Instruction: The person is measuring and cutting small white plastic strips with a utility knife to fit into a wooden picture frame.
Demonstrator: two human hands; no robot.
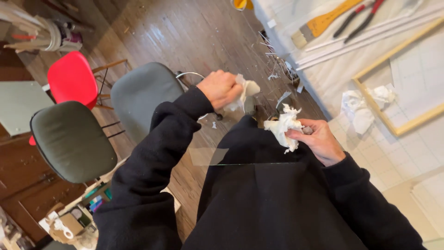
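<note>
**Glass pane across my lap, a wad of paper in each hand**

Dark wooden floor (185,32) runs under me, littered with white scraps, and the white-covered worktop (333,78) stands to my right. I am holding a clear glass pane (231,156) over my lap, against my black clothing; its long axis runs left to right across me, and its near edge shows as a thin straight line. How the pane is held up I cannot tell.

My left hand (221,89) is closed in a fist around a crumpled white paper towel (244,92), raised above the pane's far side. My right hand (316,139) is curled around a second torn wad of paper (283,126), close over the pane's right end.

On the worktop lie another crumpled paper (358,109), a wooden frame (407,121), a wide brush with a yellow handle (323,22), red-handled pliers (358,18) and long white strips (370,39). To my left stand a grey chair (141,95), a dark green chair (71,141) and a red one (71,78), crowding that side. The worktop's edge hems in the right, so the open room is the floor straight ahead.
</note>
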